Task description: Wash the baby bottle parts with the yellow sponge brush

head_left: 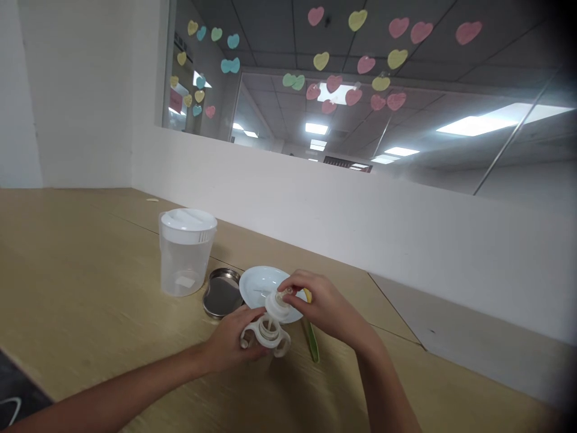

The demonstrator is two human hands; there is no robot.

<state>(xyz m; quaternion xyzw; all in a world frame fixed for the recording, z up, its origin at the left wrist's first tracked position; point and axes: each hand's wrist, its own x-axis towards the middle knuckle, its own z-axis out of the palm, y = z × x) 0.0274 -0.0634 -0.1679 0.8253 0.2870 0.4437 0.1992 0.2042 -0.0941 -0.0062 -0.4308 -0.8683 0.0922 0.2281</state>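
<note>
My left hand is closed round a baby bottle with a white two-handled ring, its mouth facing up. Between the thumb and fingers of my right hand is a white cap with a clear teat, just above the bottle's mouth. A thin straw shows between cap and bottle; whether the two parts touch is hard to tell. Behind them lies a pale blue-white bowl, partly covered by my right hand and the cap.
A lidded clear plastic pitcher stands at the left, beside a kidney-shaped metal tray. A green-handled utensil lies right of the bottle. The wooden table meets a white wall with a window above it.
</note>
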